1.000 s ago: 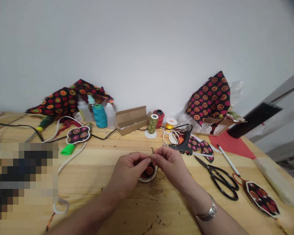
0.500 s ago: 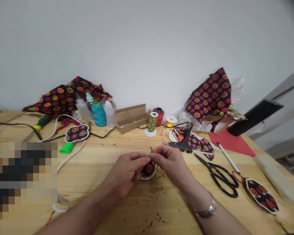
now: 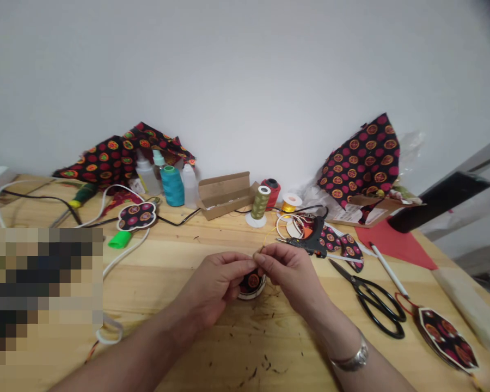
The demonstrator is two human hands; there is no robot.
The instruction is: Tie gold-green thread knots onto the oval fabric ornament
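Observation:
My left hand [image 3: 222,277] and my right hand [image 3: 286,267] meet at the middle of the table, thumbs and forefingers pinched together. A thin dark cord [image 3: 263,250] shows at the right fingertips; its lower part is hidden by the fingers. Directly below the pinch lies a small round piece covered in black patterned fabric [image 3: 252,282] with a pale rim, partly covered by my left hand. The left fingers are closed at the same spot, and I take the cord to run between both pinches, though it is mostly hidden there.
Black scissors [image 3: 378,302] and an octagonal fabric piece [image 3: 447,337] lie to the right. Behind the hands are a black glue gun [image 3: 312,238], an olive thread spool [image 3: 261,202], a cardboard box [image 3: 224,198] and a teal thread cone [image 3: 173,187]. Dark clippings dot the wood.
The view has shifted slightly, so the table things sit farther right. My right fingertips have closed lower over the cord end, which stuck up more before. Both hands stay pinched together.

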